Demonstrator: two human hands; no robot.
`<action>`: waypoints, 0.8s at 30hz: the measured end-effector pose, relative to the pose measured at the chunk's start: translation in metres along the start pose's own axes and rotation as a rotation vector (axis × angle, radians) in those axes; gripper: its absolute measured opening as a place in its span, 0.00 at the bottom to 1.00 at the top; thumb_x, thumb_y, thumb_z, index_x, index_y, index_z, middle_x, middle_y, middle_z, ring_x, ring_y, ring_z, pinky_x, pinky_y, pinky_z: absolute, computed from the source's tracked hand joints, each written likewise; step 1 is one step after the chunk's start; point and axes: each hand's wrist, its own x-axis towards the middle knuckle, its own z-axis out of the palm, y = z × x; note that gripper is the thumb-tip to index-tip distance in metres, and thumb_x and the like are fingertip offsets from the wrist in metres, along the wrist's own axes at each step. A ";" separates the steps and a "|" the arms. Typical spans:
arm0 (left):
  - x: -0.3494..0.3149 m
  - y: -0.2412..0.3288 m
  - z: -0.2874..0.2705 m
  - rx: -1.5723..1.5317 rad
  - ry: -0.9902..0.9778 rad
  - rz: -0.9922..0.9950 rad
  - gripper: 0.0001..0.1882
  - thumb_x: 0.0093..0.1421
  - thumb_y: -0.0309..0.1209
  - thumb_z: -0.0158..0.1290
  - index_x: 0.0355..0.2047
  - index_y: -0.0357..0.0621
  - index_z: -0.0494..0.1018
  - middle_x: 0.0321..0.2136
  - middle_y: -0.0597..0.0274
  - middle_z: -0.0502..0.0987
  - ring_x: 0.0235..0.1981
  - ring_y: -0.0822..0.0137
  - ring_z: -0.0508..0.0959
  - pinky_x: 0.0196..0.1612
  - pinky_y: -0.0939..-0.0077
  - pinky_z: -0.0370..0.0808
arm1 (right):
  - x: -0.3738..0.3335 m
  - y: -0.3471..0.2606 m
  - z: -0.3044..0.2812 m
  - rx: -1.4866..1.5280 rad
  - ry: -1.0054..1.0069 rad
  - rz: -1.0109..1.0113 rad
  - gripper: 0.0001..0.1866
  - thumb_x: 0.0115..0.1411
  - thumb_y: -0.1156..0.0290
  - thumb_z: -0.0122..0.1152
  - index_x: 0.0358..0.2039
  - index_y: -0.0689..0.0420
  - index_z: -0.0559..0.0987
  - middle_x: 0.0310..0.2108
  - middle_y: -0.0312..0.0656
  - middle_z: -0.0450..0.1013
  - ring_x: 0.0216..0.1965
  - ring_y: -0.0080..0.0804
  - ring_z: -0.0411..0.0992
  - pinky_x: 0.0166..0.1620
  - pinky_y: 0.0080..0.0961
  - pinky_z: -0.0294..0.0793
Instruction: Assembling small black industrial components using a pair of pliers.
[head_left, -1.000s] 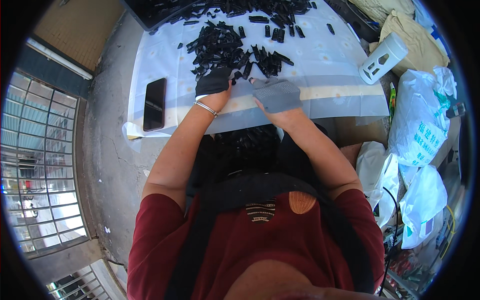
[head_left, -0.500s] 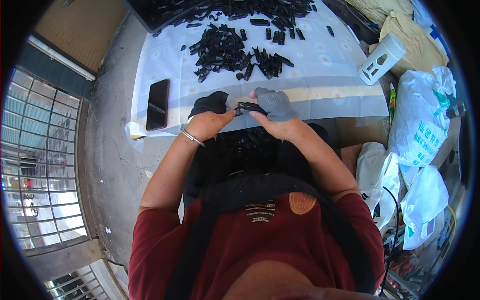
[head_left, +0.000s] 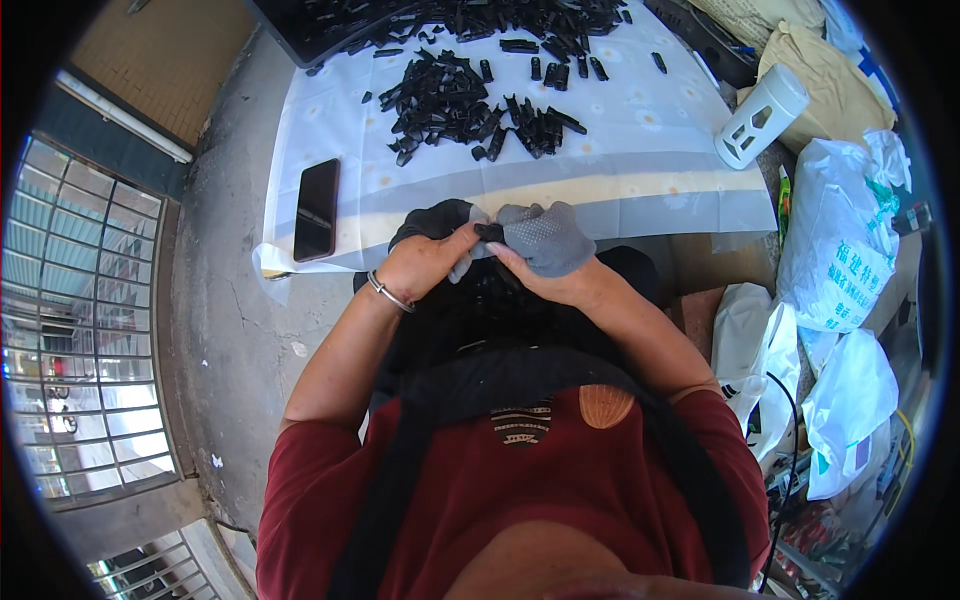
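Note:
Close together above my lap, both hands grip one small black plastic part (head_left: 489, 232). My left hand (head_left: 432, 240), in a black and grey glove that leaves the thumb bare, pinches its left end. A grey dotted glove covers most of my right hand (head_left: 548, 243), whose bare thumb presses the part from the near side. Most of the part is hidden by the fingers. Beneath the hands, a mass of dark pieces (head_left: 495, 290) lies on my lap. Ahead on the table is a heap of black plastic parts (head_left: 440, 100), with a smaller pile (head_left: 540, 128) beside it.
The table (head_left: 400, 185) has a white flowered cover. On it lie a phone (head_left: 316, 210) at the left and a white cup (head_left: 762, 116) at the right. A black tray (head_left: 300, 30) and more black parts (head_left: 540, 20) are at the back. White bags (head_left: 840, 240) crowd the right side.
Both hands have drawn closer together, the left moving slightly right. The black part, which stuck out between them before, is now mostly covered by the fingers.

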 end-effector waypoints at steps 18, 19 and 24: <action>-0.006 0.004 0.019 -0.061 0.187 0.053 0.26 0.64 0.44 0.33 0.20 0.39 0.69 0.13 0.67 0.68 0.12 0.76 0.63 0.17 0.82 0.59 | 0.004 -0.007 -0.022 -0.167 0.087 -0.144 0.11 0.53 0.63 0.52 0.31 0.56 0.74 0.27 0.43 0.71 0.30 0.43 0.68 0.33 0.36 0.66; -0.006 0.004 0.018 -0.061 0.187 0.084 0.27 0.64 0.45 0.32 0.19 0.39 0.69 0.12 0.68 0.67 0.12 0.76 0.63 0.17 0.82 0.59 | 0.006 -0.011 -0.027 -0.144 -0.025 -0.072 0.11 0.53 0.63 0.53 0.33 0.55 0.75 0.30 0.42 0.71 0.33 0.42 0.68 0.37 0.35 0.66; -0.005 0.012 0.010 -0.070 0.139 0.064 0.29 0.64 0.46 0.29 0.16 0.40 0.67 0.09 0.69 0.65 0.12 0.77 0.62 0.18 0.83 0.59 | -0.002 -0.008 -0.028 -0.075 0.023 0.020 0.12 0.53 0.63 0.54 0.36 0.55 0.75 0.34 0.42 0.72 0.36 0.42 0.68 0.41 0.33 0.66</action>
